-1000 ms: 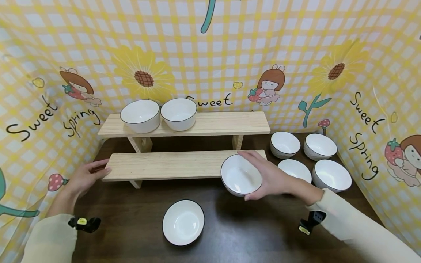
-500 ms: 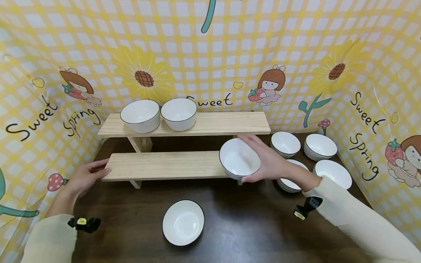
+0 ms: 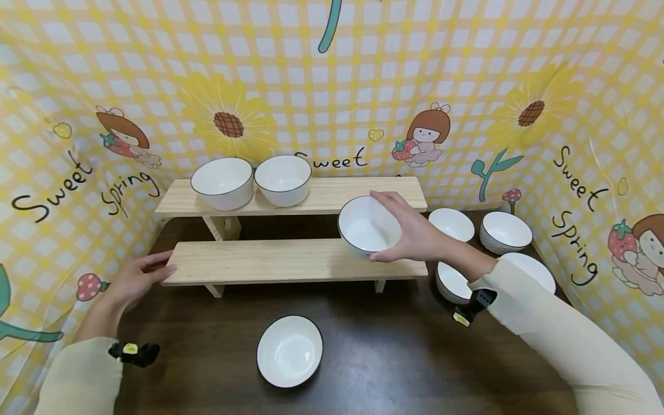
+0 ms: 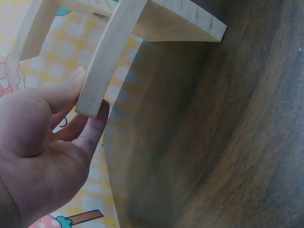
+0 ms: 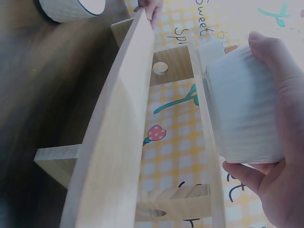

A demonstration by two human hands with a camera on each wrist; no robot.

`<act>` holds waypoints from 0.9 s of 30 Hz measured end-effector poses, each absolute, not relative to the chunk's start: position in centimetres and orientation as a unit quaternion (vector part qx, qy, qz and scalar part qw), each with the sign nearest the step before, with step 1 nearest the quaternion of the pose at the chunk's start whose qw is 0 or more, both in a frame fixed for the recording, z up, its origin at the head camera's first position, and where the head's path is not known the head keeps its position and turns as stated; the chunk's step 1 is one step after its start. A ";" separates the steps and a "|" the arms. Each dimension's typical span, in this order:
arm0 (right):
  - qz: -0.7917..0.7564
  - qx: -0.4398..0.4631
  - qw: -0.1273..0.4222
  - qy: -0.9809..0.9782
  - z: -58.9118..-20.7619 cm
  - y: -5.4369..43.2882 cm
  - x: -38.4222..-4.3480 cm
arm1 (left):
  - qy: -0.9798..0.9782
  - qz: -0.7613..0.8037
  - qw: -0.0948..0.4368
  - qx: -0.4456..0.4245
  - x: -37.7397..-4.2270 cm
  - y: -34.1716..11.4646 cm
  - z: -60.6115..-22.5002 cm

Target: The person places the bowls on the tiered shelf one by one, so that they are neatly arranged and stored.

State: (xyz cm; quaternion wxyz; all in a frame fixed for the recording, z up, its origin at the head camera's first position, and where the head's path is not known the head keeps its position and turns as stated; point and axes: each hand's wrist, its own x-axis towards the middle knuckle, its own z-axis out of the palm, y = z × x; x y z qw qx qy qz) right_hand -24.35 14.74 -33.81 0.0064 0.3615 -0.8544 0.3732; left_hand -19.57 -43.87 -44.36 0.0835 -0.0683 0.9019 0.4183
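Observation:
My right hand (image 3: 410, 230) grips a white bowl (image 3: 369, 226) by its side, thumb and fingers spread round the wall. In the head view the bowl overlaps the gap between the two boards of a wooden stand, tipped slightly toward the camera. Its ridged outer wall (image 5: 244, 109) fills the right of the right wrist view. My left hand (image 3: 132, 282) pinches the left end of the lower board (image 3: 290, 262), thumb on top and fingers beneath, as the left wrist view shows. Two white bowls with dark rims, a left one (image 3: 223, 181) and a right one (image 3: 283, 180), stand on the upper board (image 3: 363, 193).
Another bowl (image 3: 290, 351) stands on the dark table (image 3: 207, 346) in front of the stand. Several more bowls, one of them a patterned bowl (image 3: 505, 231), cluster right of the stand, partly behind my right forearm. A yellow checked cloth (image 3: 332, 92) encloses the back and sides.
My right hand has lifted the bowl up and away, from in front of the lower board to near the upper board's front edge. My left hand has stayed at the lower board's end.

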 end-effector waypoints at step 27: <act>0.362 0.287 0.022 -0.887 -31.4 10.4 -28.1 | 0.902 0.418 0.082 -0.070 -19.8 -43.8 -44.7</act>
